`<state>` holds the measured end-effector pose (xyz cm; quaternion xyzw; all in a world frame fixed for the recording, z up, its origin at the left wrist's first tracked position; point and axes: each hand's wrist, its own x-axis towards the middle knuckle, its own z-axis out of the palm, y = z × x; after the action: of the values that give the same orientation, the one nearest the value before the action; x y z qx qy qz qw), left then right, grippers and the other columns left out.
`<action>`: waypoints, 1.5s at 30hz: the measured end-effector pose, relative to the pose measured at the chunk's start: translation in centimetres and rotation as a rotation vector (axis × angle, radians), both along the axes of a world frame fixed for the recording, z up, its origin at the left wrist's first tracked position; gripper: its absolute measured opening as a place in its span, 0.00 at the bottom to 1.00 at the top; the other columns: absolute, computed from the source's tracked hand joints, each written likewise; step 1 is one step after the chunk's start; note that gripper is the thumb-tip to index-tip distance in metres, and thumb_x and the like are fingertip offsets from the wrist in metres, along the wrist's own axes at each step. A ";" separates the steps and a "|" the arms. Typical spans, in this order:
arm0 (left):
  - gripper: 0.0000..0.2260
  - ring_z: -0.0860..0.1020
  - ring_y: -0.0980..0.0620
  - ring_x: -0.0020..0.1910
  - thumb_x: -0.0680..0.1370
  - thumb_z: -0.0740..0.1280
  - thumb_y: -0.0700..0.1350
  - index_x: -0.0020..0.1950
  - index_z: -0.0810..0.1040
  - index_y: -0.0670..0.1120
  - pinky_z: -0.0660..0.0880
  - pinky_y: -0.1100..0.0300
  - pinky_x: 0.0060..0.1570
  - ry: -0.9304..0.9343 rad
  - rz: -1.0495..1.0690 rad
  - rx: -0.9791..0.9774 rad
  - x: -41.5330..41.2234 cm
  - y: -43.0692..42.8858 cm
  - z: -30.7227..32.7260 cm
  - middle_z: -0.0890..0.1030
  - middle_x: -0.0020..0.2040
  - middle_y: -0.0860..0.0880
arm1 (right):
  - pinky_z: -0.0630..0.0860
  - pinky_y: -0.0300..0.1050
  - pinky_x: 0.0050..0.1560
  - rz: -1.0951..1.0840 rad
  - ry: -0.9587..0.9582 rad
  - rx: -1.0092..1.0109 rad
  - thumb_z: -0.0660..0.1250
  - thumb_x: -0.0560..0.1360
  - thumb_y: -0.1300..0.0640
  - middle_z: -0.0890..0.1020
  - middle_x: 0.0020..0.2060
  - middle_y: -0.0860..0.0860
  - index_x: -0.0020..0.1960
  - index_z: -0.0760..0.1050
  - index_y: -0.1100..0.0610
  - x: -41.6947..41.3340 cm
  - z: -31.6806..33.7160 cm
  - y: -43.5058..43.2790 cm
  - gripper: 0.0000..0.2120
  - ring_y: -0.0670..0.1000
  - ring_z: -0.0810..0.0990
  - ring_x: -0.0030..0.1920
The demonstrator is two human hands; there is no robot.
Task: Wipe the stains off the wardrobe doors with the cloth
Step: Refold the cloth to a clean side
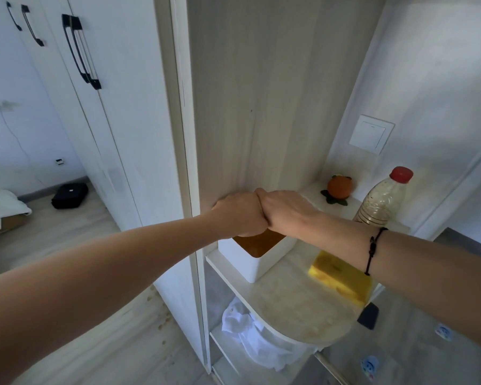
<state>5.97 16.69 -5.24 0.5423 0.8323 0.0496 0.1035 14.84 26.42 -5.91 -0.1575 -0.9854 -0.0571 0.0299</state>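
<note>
Left hand (238,215) and right hand (286,209) meet knuckle to knuckle, fingers hidden; whether they hold anything I cannot tell. Wardrobe doors (117,107) stand well apart at left; no cloth is plainly visible. Over the shelf (289,295), the right forearm passes beside a bottle (383,201) and could topple it.

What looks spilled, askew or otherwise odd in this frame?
Brown specks dot the floor below the wardrobe doors, like a splash. The left hand and right hand meet over a white box instead.
</note>
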 end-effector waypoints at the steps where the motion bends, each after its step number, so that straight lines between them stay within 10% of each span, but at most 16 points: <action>1: 0.03 0.78 0.46 0.42 0.77 0.59 0.45 0.49 0.68 0.47 0.78 0.50 0.47 -0.028 0.002 -0.005 0.0 0.1 0.2 0.75 0.39 0.50 | 0.67 0.48 0.37 0.012 0.024 0.021 0.65 0.77 0.58 0.82 0.44 0.55 0.60 0.70 0.59 0.0 0.0 0.1 0.13 0.60 0.82 0.45; 9: 0.17 0.63 0.54 0.21 0.76 0.65 0.35 0.30 0.65 0.45 0.59 0.65 0.23 -0.525 0.182 -0.096 -1.0 -0.5 1.5 0.65 0.20 0.50 | 0.77 0.49 0.36 0.175 0.172 0.106 0.74 0.69 0.37 0.84 0.39 0.53 0.58 0.74 0.57 -0.4 0.3 1.0 0.28 0.58 0.83 0.40; 19: 0.13 0.54 0.53 0.24 0.70 0.62 0.37 0.31 0.60 0.48 0.52 0.63 0.26 -0.834 0.278 -0.176 0.0 -1.2 2.2 0.60 0.25 0.50 | 0.65 0.42 0.23 0.315 0.360 0.128 0.75 0.66 0.47 0.73 0.23 0.51 0.42 0.68 0.57 -0.2 -0.4 1.2 0.20 0.58 0.74 0.21; 28: 0.07 0.78 0.51 0.39 0.79 0.64 0.51 0.47 0.72 0.48 0.74 0.60 0.39 -0.051 0.042 0.162 0.1 -0.9 1.4 0.75 0.38 0.52 | 0.73 0.51 0.29 0.107 0.306 -0.018 0.67 0.74 0.61 0.74 0.31 0.49 0.50 0.64 0.55 0.9 1.0 1.0 0.12 0.54 0.76 0.31; 33: 0.16 0.75 0.52 0.45 0.80 0.67 0.53 0.63 0.69 0.47 0.71 0.62 0.44 -0.065 -0.082 0.227 0.5 -1.7 1.4 0.75 0.48 0.51 | 0.68 0.43 0.28 0.042 0.260 -0.227 0.72 0.74 0.57 0.76 0.36 0.48 0.52 0.67 0.55 1.9 1.0 0.9 0.15 0.50 0.76 0.35; 38: 0.10 0.75 0.53 0.41 0.81 0.66 0.52 0.57 0.71 0.48 0.73 0.60 0.44 -0.030 -0.006 0.155 0.1 -1.5 0.5 0.73 0.41 0.53 | 0.76 0.47 0.39 0.008 0.185 -0.376 0.80 0.67 0.47 0.78 0.44 0.47 0.55 0.67 0.50 2.1 0.4 1.0 0.27 0.49 0.78 0.44; 45: 0.14 0.80 0.49 0.47 0.79 0.68 0.55 0.59 0.73 0.49 0.76 0.57 0.46 0.044 -0.023 0.104 0.4 -2.5 -0.2 0.77 0.45 0.52 | 0.78 0.50 0.46 -0.007 -0.011 -0.107 0.74 0.72 0.42 0.75 0.54 0.49 0.64 0.67 0.49 2.2 1.0 0.0 0.28 0.53 0.78 0.52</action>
<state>6.41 14.23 -5.43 0.5572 0.8245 0.0799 0.0574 17.03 26.42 -4.94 -0.1618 -0.9867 -0.0052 0.0156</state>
